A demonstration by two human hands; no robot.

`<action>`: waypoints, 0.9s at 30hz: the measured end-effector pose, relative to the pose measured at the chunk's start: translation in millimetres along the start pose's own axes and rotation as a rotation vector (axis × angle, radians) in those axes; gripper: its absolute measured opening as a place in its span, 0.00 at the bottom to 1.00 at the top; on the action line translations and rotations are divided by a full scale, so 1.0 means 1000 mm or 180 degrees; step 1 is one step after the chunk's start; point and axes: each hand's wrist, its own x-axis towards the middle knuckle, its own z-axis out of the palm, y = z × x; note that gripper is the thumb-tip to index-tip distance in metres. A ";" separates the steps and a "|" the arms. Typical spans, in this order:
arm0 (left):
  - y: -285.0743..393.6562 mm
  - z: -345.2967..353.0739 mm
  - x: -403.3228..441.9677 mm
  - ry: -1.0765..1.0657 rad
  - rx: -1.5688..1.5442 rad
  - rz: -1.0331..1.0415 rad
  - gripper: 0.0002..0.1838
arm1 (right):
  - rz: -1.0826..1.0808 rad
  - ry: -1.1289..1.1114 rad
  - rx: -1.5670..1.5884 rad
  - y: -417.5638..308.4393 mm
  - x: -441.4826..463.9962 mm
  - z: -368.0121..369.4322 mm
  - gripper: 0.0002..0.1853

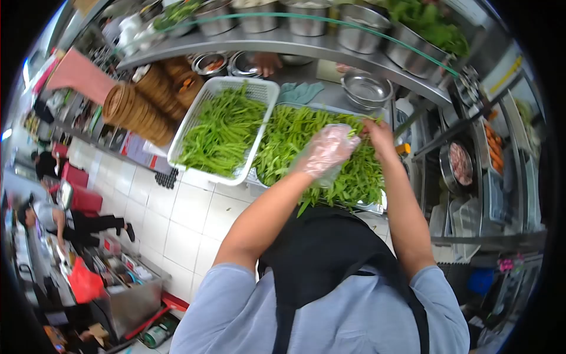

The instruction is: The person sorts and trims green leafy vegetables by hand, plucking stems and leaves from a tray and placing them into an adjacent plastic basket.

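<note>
"Where are the leafy green stems (283, 133)?"

"Heaped in a shallow metal tray (376, 207) in front of the person; a few leaves hang over its near edge."

"And each grip?"

"The left hand (332, 150), in a clear plastic glove, is over the heap, fingers bent; the bare right hand (378, 135) is just beside it, fingertips drawn in near the stems; I cannot tell whether either is clamped on one."

"What sits around them?"

"A white perforated basket (273, 97) of more greens, left of the tray; a green cloth (300, 92) and a steel bowl (367, 89) beyond it on the surface (333, 96); stacked bamboo steamers (132, 115) past the basket; another person's hand (267, 62) under the shelf (283, 42)."
</note>
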 end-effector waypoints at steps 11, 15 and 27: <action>-0.001 -0.011 0.006 -0.0218 -0.0272 -0.0282 0.26 | 0.0218 -0.0846 0.0489 -0.038 -0.014 0.007 0.17; -0.011 -0.029 0.010 -0.1243 -0.2089 -0.0572 0.22 | 0.0083 -0.2001 0.1371 -0.038 -0.030 0.007 0.30; 0.043 -0.064 0.039 -0.1401 -0.1106 -0.1221 0.17 | -0.1176 -0.1620 -0.0450 -0.010 -0.015 -0.009 0.18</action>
